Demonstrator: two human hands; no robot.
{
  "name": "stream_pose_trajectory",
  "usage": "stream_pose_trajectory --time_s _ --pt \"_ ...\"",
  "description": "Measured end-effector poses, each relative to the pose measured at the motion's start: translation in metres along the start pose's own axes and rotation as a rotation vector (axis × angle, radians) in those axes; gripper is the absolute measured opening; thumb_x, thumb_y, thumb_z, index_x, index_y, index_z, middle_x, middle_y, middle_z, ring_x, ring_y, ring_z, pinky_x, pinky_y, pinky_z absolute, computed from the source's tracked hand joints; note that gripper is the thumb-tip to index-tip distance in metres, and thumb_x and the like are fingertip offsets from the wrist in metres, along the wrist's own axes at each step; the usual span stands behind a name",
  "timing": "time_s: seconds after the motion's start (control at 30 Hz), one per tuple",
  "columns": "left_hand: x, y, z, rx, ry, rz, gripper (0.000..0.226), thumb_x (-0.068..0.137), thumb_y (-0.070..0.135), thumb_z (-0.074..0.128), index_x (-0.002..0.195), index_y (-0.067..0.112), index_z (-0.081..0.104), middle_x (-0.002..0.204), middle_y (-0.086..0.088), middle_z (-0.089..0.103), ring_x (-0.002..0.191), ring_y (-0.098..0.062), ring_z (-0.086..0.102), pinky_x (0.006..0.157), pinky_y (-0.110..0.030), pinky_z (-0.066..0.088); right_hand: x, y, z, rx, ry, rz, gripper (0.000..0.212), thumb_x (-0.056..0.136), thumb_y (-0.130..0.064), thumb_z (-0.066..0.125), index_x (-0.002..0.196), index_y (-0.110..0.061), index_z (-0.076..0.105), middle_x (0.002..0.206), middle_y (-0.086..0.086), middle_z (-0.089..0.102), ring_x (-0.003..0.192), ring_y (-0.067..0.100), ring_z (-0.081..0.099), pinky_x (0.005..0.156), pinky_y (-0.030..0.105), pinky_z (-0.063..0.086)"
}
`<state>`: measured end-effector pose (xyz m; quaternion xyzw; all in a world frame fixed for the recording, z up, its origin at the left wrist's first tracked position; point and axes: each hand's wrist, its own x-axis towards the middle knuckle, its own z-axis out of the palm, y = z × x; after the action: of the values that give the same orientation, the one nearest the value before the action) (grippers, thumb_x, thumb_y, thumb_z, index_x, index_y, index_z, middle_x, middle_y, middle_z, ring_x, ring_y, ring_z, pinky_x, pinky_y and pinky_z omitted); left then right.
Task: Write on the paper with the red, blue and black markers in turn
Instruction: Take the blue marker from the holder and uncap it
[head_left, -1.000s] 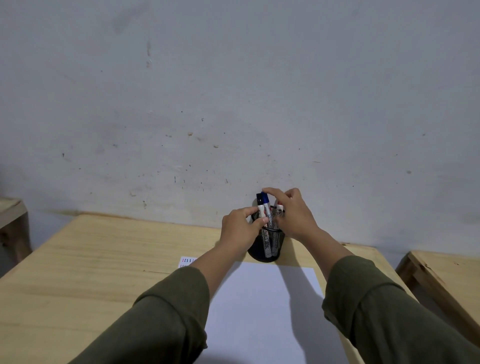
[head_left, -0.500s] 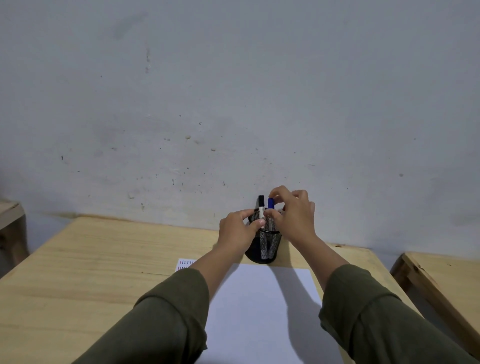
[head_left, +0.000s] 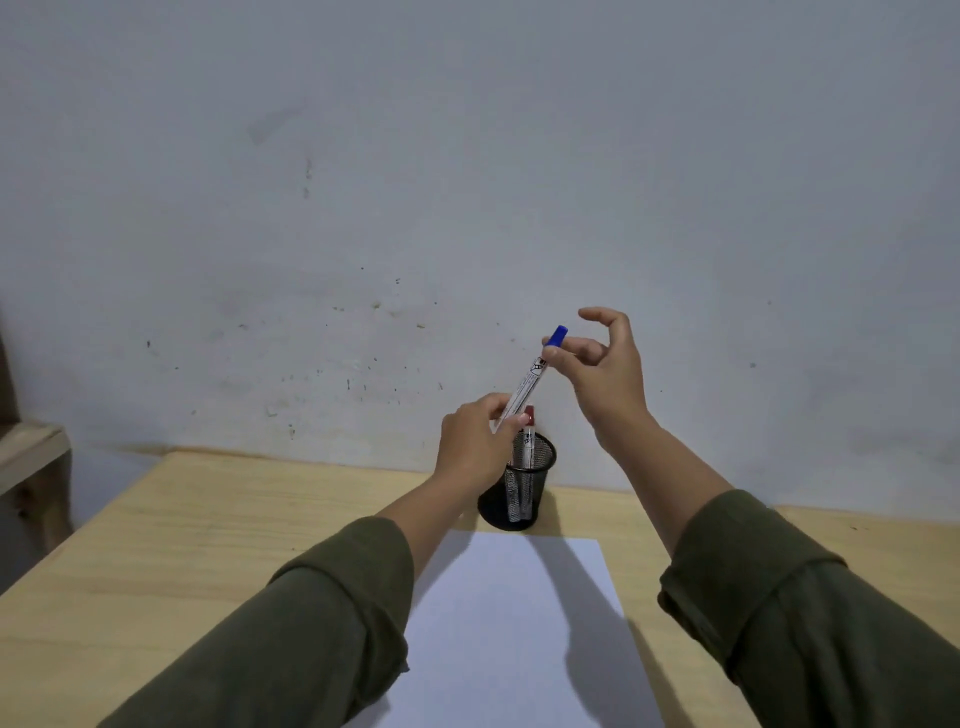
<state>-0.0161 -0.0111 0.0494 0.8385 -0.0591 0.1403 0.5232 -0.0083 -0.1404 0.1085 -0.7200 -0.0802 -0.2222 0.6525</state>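
A blue-capped marker is held tilted in the air above a black mesh pen cup. My right hand pinches its upper end just below the blue cap. My left hand grips its lower end, beside the cup's rim. A red-capped marker stands upright in the cup, with another marker body visible through the mesh. A white sheet of paper lies on the wooden table in front of the cup, blank where visible.
The cup stands near the table's back edge, close to a grey wall. A wooden piece of furniture sits at the far left. My dark green sleeves cover parts of the paper.
The blue marker has come up out of the cup, lifted by my right hand. My left hand moved from the cup's rim onto the marker's lower end. The view shifted slightly.
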Motion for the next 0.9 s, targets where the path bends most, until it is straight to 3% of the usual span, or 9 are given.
stream_pose_trajectory --time_s 0.07,0.13,0.23,0.33,0.4,0.53,0.67,0.77,0.9 --pt "-0.011 0.009 -0.004 0.001 -0.001 0.015 0.018 0.089 0.030 0.058 0.099 0.022 0.071 0.093 0.000 0.075 0.097 -0.015 0.065 0.064 -0.016 0.034 -0.009 -0.011 0.001 0.019 -0.004 -0.017 0.043 0.080 -0.004 0.068 0.111 -0.023 0.045 0.089 0.008 0.072 0.080 0.012 0.068 0.077 0.019 0.049" --pt "-0.023 0.017 -0.008 0.005 -0.009 0.022 0.019 0.088 0.032 0.058 0.095 0.020 0.072 0.087 -0.004 0.075 0.092 -0.018 0.066 0.061 -0.015 0.036 -0.021 -0.017 0.000 0.005 -0.014 -0.018 0.042 0.082 -0.007 0.067 0.113 -0.024 0.045 0.089 0.007 0.073 0.077 0.005 0.068 0.078 0.023 0.052" --pt "-0.046 0.026 -0.019 0.006 -0.037 0.025 0.022 0.087 0.033 0.060 0.095 0.017 0.073 0.085 -0.007 0.074 0.089 -0.020 0.066 0.064 -0.010 0.037 -0.047 -0.024 0.000 -0.016 -0.077 0.020 0.042 0.084 -0.012 0.066 0.116 -0.026 0.044 0.094 0.009 0.074 0.077 0.005 0.068 0.076 0.027 0.053" --pt "-0.070 0.029 -0.034 -0.003 -0.185 -0.001 0.025 0.083 0.036 0.064 0.099 0.019 0.073 0.087 -0.003 0.075 0.087 -0.017 0.068 0.072 -0.023 0.044 -0.073 -0.029 -0.002 0.004 -0.096 0.064 0.041 0.084 -0.011 0.065 0.115 -0.022 0.042 0.098 0.013 0.073 0.083 0.017 0.067 0.080 0.032 0.054" --pt "-0.083 0.027 -0.047 -0.001 -0.246 -0.014 0.028 0.083 0.038 0.065 0.107 0.023 0.071 0.091 0.004 0.072 0.091 -0.011 0.065 0.079 -0.020 0.042 -0.091 -0.032 -0.006 0.024 -0.127 0.087 0.041 0.084 -0.010 0.065 0.115 -0.021 0.041 0.097 0.014 0.073 0.085 0.021 0.068 0.082 0.033 0.054" --pt "-0.100 0.023 -0.074 -0.111 -0.112 -0.003 0.034 0.090 0.035 0.057 0.120 0.022 0.064 0.117 0.002 0.068 0.111 -0.012 0.061 0.093 -0.021 0.041 -0.127 -0.035 -0.012 0.076 -0.273 0.140 0.039 0.087 -0.005 0.061 0.116 -0.019 0.040 0.090 0.008 0.074 0.079 0.020 0.070 0.082 0.035 0.053" --pt "-0.121 0.031 -0.087 -0.260 -0.171 0.013 0.036 0.094 0.026 0.052 0.130 0.028 0.054 0.111 0.004 0.065 0.102 -0.008 0.059 0.088 -0.022 0.042 -0.158 -0.040 -0.011 0.088 -0.441 0.179 0.036 0.087 -0.005 0.061 0.114 -0.022 0.045 0.094 0.017 0.073 0.080 0.028 0.065 0.072 0.031 0.052" --pt "-0.131 0.036 -0.091 -0.299 -0.198 0.011 0.025 0.094 0.019 0.053 0.116 0.025 0.062 0.099 0.002 0.068 0.087 0.001 0.059 0.077 -0.019 0.042 -0.173 -0.047 -0.009 0.102 -0.488 0.179 0.027 0.088 -0.004 0.060 0.107 -0.023 0.055 0.091 0.014 0.073 0.080 0.025 0.066 0.077 0.032 0.051" --pt "-0.132 0.034 -0.098 -0.365 -0.083 -0.093 0.010 0.090 0.026 0.060 0.096 0.022 0.065 0.094 0.000 0.066 0.096 -0.012 0.059 0.088 -0.027 0.042 -0.180 -0.057 -0.013 0.185 -0.541 0.249 0.016 0.090 -0.021 0.057 0.104 -0.014 0.062 0.088 0.010 0.072 0.074 0.023 0.061 0.075 0.035 0.046"
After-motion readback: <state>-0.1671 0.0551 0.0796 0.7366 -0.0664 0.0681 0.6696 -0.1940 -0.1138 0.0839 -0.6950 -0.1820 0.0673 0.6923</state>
